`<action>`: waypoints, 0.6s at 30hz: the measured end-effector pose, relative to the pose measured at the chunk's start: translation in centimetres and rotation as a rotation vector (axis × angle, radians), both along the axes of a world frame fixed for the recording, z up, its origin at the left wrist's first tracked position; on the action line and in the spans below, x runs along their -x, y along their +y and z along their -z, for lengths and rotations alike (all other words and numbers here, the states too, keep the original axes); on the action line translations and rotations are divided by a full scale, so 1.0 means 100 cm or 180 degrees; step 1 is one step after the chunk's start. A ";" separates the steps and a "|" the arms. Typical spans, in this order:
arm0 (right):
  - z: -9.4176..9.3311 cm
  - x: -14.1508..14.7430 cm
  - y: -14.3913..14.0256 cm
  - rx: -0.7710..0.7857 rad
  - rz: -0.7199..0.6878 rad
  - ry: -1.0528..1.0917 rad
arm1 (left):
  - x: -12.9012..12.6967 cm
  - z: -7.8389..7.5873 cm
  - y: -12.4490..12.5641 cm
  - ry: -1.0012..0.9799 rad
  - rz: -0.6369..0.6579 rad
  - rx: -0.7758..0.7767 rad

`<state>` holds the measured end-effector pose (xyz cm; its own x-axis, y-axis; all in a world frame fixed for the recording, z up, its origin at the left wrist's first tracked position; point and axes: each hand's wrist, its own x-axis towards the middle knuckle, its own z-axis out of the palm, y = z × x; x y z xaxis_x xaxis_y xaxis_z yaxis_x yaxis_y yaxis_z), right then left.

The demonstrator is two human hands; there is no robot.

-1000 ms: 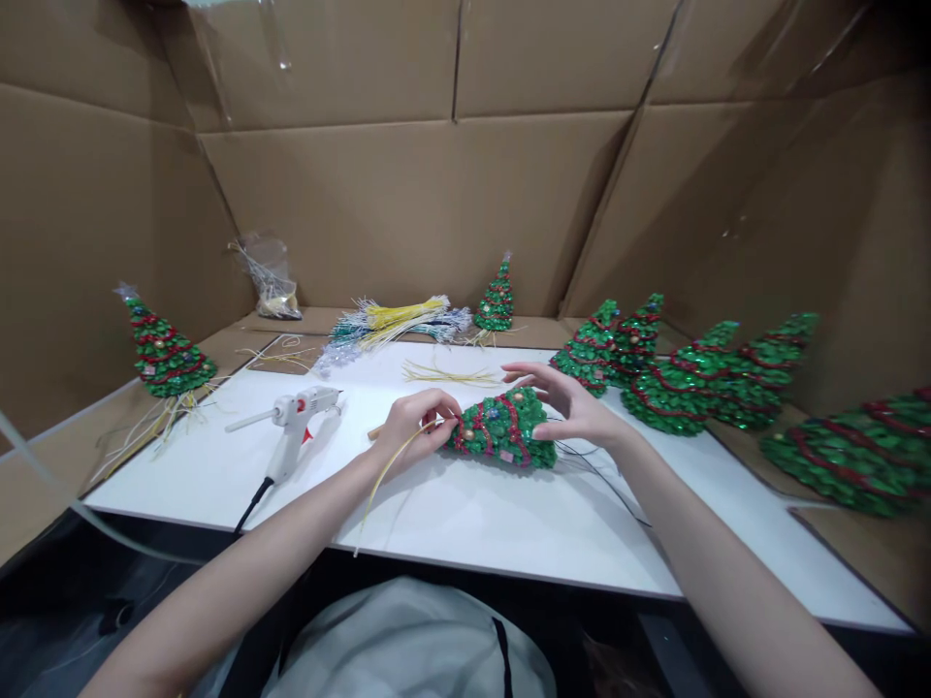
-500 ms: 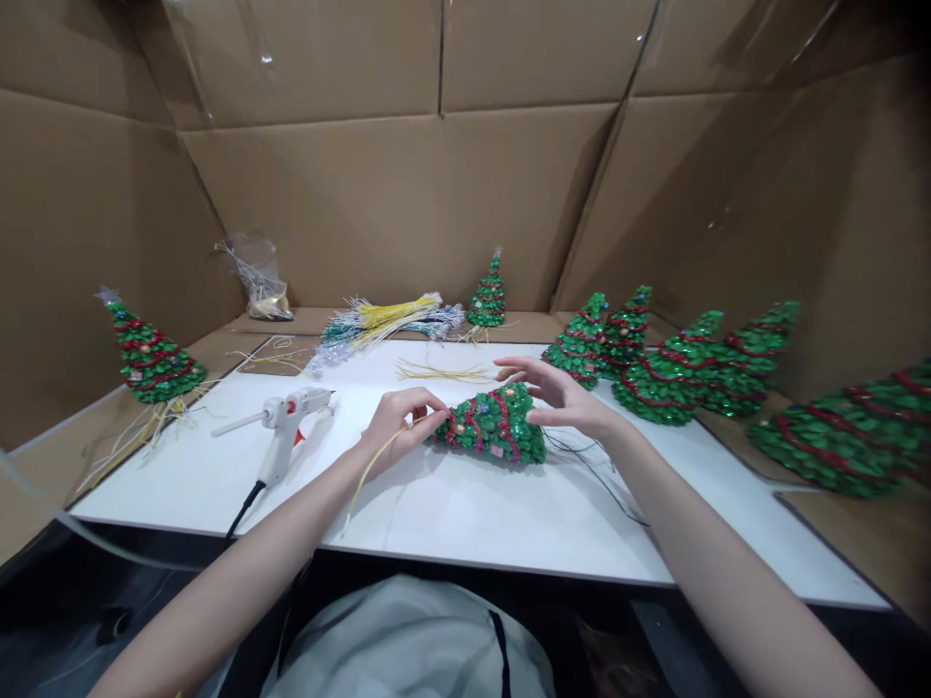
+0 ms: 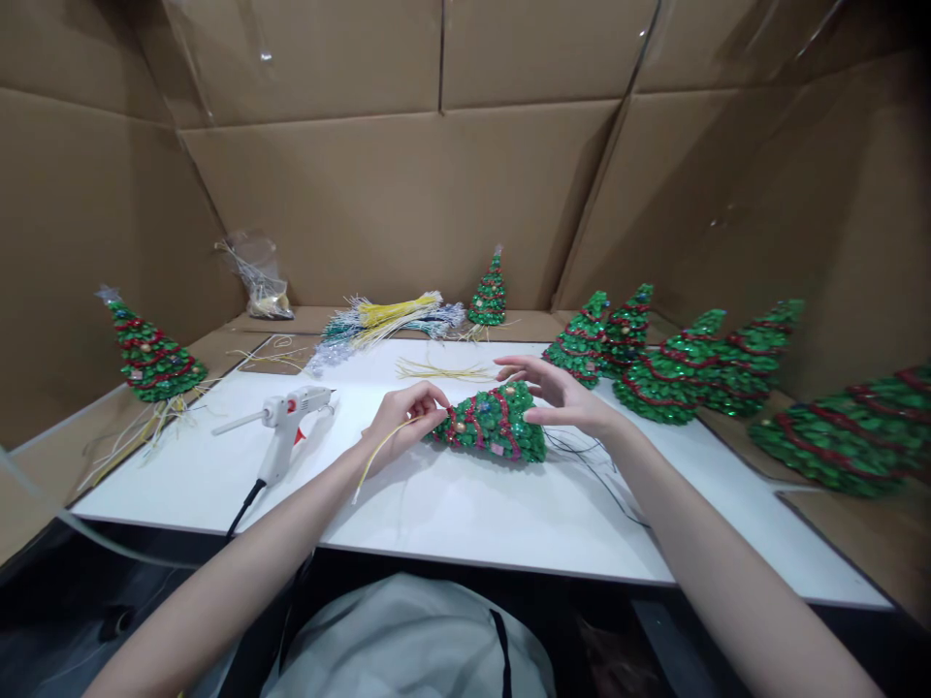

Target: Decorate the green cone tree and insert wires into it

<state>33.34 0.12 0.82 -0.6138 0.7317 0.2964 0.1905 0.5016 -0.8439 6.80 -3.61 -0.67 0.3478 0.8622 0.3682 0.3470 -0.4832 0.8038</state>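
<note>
Tree in hand: a small green tree [image 3: 493,421] lies on its side near the middle of the white counter [image 3: 465,504], tip toward the left, wide base toward the right.
Left hand: the left hand [image 3: 407,415] is at the tip of the tree, its fingers [image 3: 431,396] pinched narrow on yellow strands [image 3: 378,452] that trail down toward the near edge.
Right hand: the right hand [image 3: 563,396] cups the base of the tree, fingers spread and curved over it, steadying it.
Progress: the tree already carries red garland and small beads; the strands at the tip look not yet fixed, so by my judgement the topping step is in hand.
Done pieces: a row of finished trees [image 3: 684,364] stands along the right side, one more tree [image 3: 149,349] at the left, another small tree [image 3: 489,291] at the back.
Supplies: a glue gun [image 3: 280,427] lies just left of the left hand, apart from it; bundles of strands [image 3: 393,318] sit at the back.
Room: bare counter lies in front of the hands; cardboard walls [image 3: 393,194] close in the back and both sides; thin dark wires [image 3: 596,470] cross the counter under the right wrist.
</note>
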 end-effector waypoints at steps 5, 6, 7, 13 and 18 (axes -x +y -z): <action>-0.001 0.000 0.000 0.0017 -0.0025 -0.0014 | -0.002 0.004 0.002 -0.0301 -0.0047 0.0151; -0.001 0.000 0.000 0.0017 -0.0025 -0.0015 | -0.002 0.005 0.002 -0.0357 -0.0063 0.0206; -0.001 0.001 -0.001 0.0024 -0.0027 -0.0016 | -0.002 0.005 0.002 -0.0410 -0.0066 0.0270; -0.001 0.001 0.000 0.0099 0.0041 -0.0010 | -0.002 0.004 0.001 -0.0527 -0.0050 0.0414; 0.000 0.000 0.001 0.0121 0.0056 -0.0025 | -0.001 0.003 -0.001 -0.0551 -0.0007 0.0456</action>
<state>33.31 0.19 0.85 -0.6030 0.7530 0.2634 0.2057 0.4658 -0.8606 6.91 -3.72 -0.96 0.2882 0.9107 0.2959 0.1988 -0.3591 0.9119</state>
